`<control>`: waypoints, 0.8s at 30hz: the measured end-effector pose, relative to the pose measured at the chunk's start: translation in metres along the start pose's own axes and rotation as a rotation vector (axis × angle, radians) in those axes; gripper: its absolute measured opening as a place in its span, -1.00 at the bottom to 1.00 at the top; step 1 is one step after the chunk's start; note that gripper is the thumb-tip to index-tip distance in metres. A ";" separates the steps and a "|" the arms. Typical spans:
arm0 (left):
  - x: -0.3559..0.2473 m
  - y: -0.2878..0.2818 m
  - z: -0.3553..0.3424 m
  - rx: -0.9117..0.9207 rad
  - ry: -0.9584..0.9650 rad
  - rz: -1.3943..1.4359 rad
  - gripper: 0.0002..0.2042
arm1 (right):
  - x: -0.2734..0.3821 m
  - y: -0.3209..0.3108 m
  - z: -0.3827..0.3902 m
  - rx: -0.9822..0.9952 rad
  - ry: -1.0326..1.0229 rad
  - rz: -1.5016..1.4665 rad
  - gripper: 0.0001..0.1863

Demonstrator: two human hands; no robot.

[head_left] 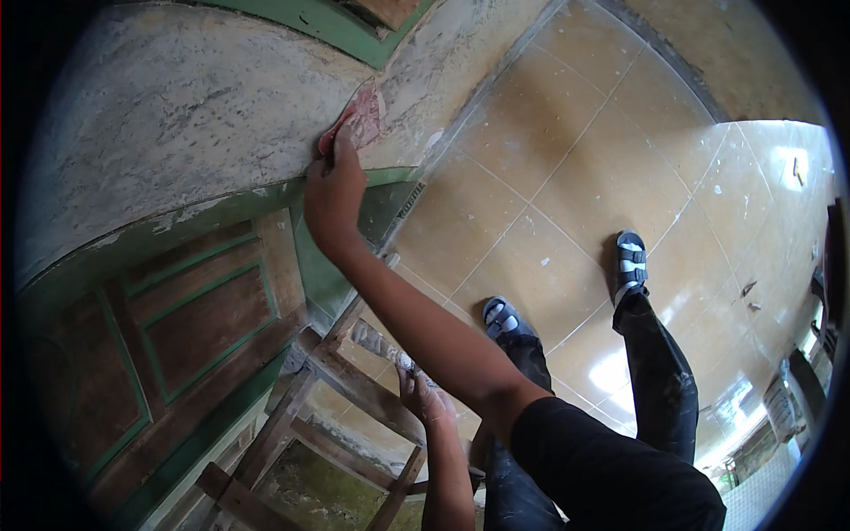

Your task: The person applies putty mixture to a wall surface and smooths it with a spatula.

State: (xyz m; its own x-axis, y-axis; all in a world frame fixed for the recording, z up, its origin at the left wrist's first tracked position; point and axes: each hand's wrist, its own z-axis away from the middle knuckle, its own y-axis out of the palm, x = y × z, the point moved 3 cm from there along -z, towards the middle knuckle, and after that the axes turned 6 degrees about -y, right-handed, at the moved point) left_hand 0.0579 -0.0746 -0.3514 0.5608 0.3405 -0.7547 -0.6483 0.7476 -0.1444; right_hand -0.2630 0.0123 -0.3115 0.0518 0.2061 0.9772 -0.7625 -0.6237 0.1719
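My right hand reaches up and across to the wall, its fingers closed on a thin reddish sheet that looks like sandpaper. The sheet lies against the patchy grey-white wall, just below the corner of a green frame. Lower down, my left hand, dusted white, closes round a slim grey-white smeared tool. The tool's exact kind is hard to make out. My right forearm passes close above the left hand.
A wooden ladder-like stand is beside my left hand. Brown-and-green wooden panels line the lower left. My sandalled feet stand on tan floor tiles with white specks. At the right lie small bits of debris.
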 end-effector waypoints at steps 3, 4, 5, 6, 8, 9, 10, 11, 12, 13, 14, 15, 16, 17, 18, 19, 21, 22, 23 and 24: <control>-0.013 0.006 0.013 -0.073 -0.177 -0.016 -0.49 | 0.012 0.007 0.013 -0.018 -0.003 -0.056 -0.75; -0.005 -0.005 0.009 -0.026 -0.155 -0.057 -0.49 | 0.015 0.002 0.021 -0.023 -0.007 -0.049 -0.75; 0.002 -0.017 0.007 0.014 -0.129 -0.097 -0.49 | 0.020 -0.001 0.035 0.071 -0.017 -0.044 -0.75; 0.005 -0.027 0.001 0.051 -0.100 -0.135 -0.50 | 0.028 -0.006 0.051 0.167 -0.024 -0.042 -0.74; 0.017 -0.059 -0.001 0.138 -0.038 -0.203 -0.50 | 0.038 -0.036 0.077 0.170 -0.035 0.012 -0.70; 0.021 -0.074 -0.005 0.177 -0.003 -0.238 -0.51 | 0.035 -0.052 0.083 0.208 -0.055 0.084 -0.55; 0.029 -0.081 -0.010 0.219 0.029 -0.269 -0.51 | 0.029 -0.069 0.082 0.248 -0.080 0.161 -0.40; 0.015 -0.040 0.005 0.130 -0.083 -0.001 -0.52 | 0.011 -0.091 0.066 0.231 0.028 0.205 -0.42; 0.013 -0.036 0.005 0.008 -0.063 -0.080 -0.52 | 0.006 -0.098 0.049 0.217 0.141 0.222 -0.43; 0.009 -0.030 0.008 -0.015 -0.069 -0.131 -0.52 | 0.007 -0.101 0.026 0.160 0.160 0.303 -0.46; 0.006 -0.025 0.012 -0.038 -0.072 -0.183 -0.51 | 0.008 -0.100 0.002 0.099 0.179 0.380 -0.48; 0.007 -0.020 0.014 -0.041 -0.078 -0.186 -0.52 | 0.001 -0.091 -0.018 0.020 0.100 0.355 -0.66; 0.010 -0.019 0.013 -0.037 -0.081 -0.185 -0.52 | -0.009 -0.079 -0.027 -0.057 0.025 0.326 -0.79; 0.013 -0.019 0.011 -0.047 -0.090 -0.149 -0.51 | -0.019 -0.063 -0.027 0.023 0.029 0.335 -0.81; 0.017 -0.022 0.007 -0.060 -0.096 -0.115 -0.51 | -0.026 -0.045 -0.023 0.102 0.036 0.341 -0.83; 0.023 -0.029 0.002 -0.070 -0.074 -0.062 -0.51 | -0.020 -0.026 -0.013 0.077 0.017 0.180 -0.82; 0.032 -0.035 -0.002 -0.068 -0.080 -0.061 -0.51 | -0.013 -0.003 0.008 0.045 -0.012 0.027 -0.80; 0.030 -0.044 0.000 -0.080 -0.075 -0.065 -0.51 | -0.007 0.008 0.022 0.043 -0.005 0.015 -0.78; 0.037 -0.044 0.003 -0.069 -0.096 -0.064 -0.52 | -0.008 0.010 0.031 0.053 -0.042 0.035 -0.74; 0.045 -0.043 0.007 -0.056 -0.119 -0.063 -0.52 | -0.010 0.006 0.040 0.062 -0.080 0.057 -0.69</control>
State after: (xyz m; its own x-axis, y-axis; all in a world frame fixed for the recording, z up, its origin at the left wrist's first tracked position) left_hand 0.1143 -0.0877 -0.3746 0.6565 0.3612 -0.6622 -0.6355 0.7378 -0.2275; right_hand -0.2421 -0.0241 -0.3153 0.0626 0.1091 0.9921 -0.7242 -0.6790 0.1204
